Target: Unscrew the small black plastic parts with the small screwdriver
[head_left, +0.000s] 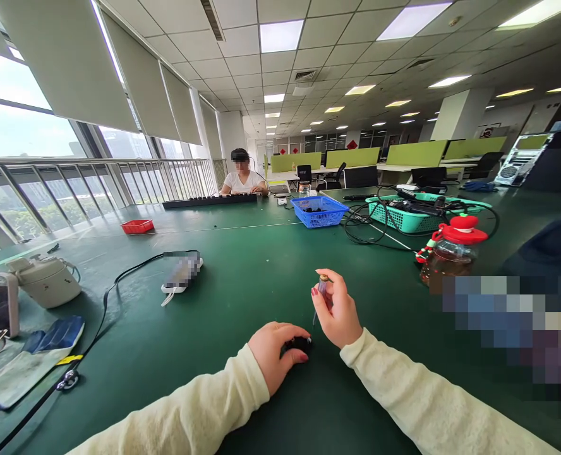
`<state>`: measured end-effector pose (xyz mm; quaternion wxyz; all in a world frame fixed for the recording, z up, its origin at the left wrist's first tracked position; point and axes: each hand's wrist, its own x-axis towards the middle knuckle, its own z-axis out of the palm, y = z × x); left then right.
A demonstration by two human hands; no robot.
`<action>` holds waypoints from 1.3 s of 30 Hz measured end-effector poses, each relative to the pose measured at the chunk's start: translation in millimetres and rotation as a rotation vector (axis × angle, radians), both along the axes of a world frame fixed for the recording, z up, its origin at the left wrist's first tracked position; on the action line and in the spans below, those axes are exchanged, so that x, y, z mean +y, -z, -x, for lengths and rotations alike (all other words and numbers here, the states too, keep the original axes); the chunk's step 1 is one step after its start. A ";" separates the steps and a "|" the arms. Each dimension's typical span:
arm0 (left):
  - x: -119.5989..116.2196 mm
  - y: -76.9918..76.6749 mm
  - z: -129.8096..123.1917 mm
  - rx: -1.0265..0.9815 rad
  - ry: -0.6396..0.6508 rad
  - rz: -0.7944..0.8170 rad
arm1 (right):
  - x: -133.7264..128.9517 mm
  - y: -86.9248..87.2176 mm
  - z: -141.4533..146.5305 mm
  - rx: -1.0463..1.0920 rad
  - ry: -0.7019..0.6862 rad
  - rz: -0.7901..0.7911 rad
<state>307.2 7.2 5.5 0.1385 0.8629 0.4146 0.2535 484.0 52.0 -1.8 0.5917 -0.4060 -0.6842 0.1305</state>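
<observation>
My left hand (280, 355) rests low over the green tabletop, its thumb and fingers closed round a small black rounded object (300, 344). Most of that object is hidden by the hand, so its kind does not show. Just to the right, my right hand (338, 309) is raised, gripping a screwdriver (323, 285) by its purplish, translucent handle. The thin shaft points down toward the table beside the black object. Whether the tip touches the object I cannot tell.
Across the green table (242, 278) stand a blue basket (319, 213), a green basket (404, 218) with cables, and a red tray (137, 226). A red-lidded bottle (451, 253) is at right; a teapot-like pot (48, 281) at left. A person (243, 180) sits at the far end.
</observation>
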 end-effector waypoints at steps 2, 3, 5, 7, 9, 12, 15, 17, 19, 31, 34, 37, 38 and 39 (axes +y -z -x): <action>4.8 0.4 -5.2 -0.033 -0.094 0.104 | 1.0 0.4 0.1 0.007 0.007 0.022; 6.8 1.4 -7.1 -0.031 -0.099 0.107 | 1.5 0.6 0.1 0.009 0.009 0.035; 10.8 4.9 -9.3 0.015 -0.048 0.040 | 2.4 1.0 0.1 0.016 0.012 0.055; 15.2 10.3 -9.6 0.090 0.022 -0.058 | 3.2 1.7 0.1 0.023 0.015 0.065; 20.0 16.8 -9.3 0.149 0.048 -0.129 | 4.1 2.6 0.1 0.025 0.021 0.068; 27.4 25.7 -8.8 0.190 0.028 -0.150 | 4.9 3.6 0.2 0.016 0.027 0.063; 32.8 29.4 -8.2 0.197 -0.013 -0.124 | 4.9 3.1 0.4 0.007 0.035 0.051; 34.3 28.7 -7.4 0.182 -0.026 -0.102 | 4.9 2.5 0.5 0.003 0.045 0.046; 34.3 27.1 -6.4 0.162 -0.035 -0.079 | 5.2 2.2 0.6 -0.002 0.058 0.048; 31.1 28.4 -3.0 0.037 -0.208 0.043 | 1.4 -7.9 -0.7 -0.052 0.117 0.010; 30.4 27.7 -2.4 0.005 -0.226 0.080 | 2.8 -9.9 -2.7 -0.036 0.140 -0.025; 30.2 27.5 -1.0 -0.026 -0.231 0.099 | 6.2 -9.0 -5.1 0.014 0.162 0.002; 30.4 27.6 -0.4 -0.033 -0.234 0.100 | 7.6 -8.2 -5.9 0.047 0.161 0.033; 30.5 27.6 0.1 -0.039 -0.240 0.099 | 9.1 -7.3 -6.6 0.095 0.151 0.076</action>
